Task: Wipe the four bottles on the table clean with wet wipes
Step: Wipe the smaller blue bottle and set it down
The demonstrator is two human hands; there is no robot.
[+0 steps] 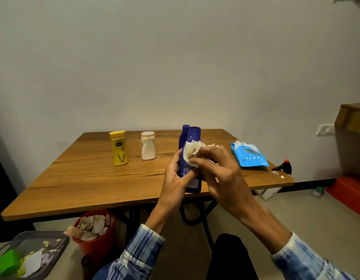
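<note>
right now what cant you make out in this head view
- Second dark blue bottle: mostly behind the held blue bottle.
- Held bottle's label: covered by the left hand, the wet wipe and the right hand.
- Yellow bottle print: too small.
- Grey tray: cut off by the frame's edge.

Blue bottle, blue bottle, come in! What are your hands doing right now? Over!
Left hand grips blue bottle. Right hand presses wet wipe on it. Second blue bottle behind; yellow bottle, white bottle waiting. Nothing blocking.
</note>
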